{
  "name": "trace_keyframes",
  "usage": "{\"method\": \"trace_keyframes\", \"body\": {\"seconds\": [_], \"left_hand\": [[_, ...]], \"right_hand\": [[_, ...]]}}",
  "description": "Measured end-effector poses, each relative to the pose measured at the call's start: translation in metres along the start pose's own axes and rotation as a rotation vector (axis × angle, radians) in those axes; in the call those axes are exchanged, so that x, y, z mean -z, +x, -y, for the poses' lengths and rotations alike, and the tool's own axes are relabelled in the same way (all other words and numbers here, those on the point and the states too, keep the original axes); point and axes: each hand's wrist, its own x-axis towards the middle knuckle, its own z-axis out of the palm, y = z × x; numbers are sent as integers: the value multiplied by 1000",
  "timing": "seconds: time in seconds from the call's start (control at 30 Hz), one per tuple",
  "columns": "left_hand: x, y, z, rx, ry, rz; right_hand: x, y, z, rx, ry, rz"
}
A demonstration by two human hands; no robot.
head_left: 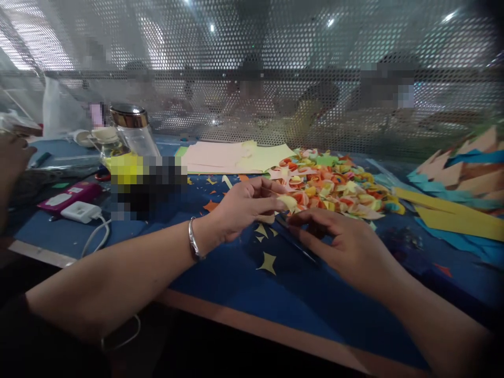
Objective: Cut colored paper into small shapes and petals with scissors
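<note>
My left hand [252, 207], with a silver bangle at its wrist, pinches a small pale yellow paper piece [290, 202]. Close beside it, my right hand [326, 231] is closed around a slim dark tool [301, 247] that slants down towards the table; its kind is hard to make out. The tool's upper end is near the paper, and I cannot tell whether they touch. Beneath the hands lie pale yellow star-shaped scraps [268, 263]. Just beyond them is a heap of small curled paper pieces [338, 184] in orange, yellow, green and pink.
Paper sheets [220, 156] lie behind my hands. Folded coloured paper [464, 173] and yellow strips [457, 220] sit at right. A lidded bottle [136, 131], a white charger [81, 211] and a magenta box [71, 197] are left. Another person's hand [16, 157] shows far left. Perforated metal [252, 63] borders the back.
</note>
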Motion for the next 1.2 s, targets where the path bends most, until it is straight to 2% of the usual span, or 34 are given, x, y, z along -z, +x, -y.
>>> {"method": "trace_keyframes", "body": {"seconds": [0.27,0.47,0.6,0.87,1.2], "left_hand": [[7,6,-7,81,-81,-79],[5,6,-1,118,-108,9],[5,6,4,101,-51,77],[5,6,6,-25,15,142],[10,10,8,-15,-6,167]], "right_hand": [[-6,-1,2,42,-26,-3],[-7,0,-5,-22,14,-126],[-5,5,-9,-71,30,-171],[0,13,-1,-52,75,-125],[0,19,-6,-7,65,-129]]}}
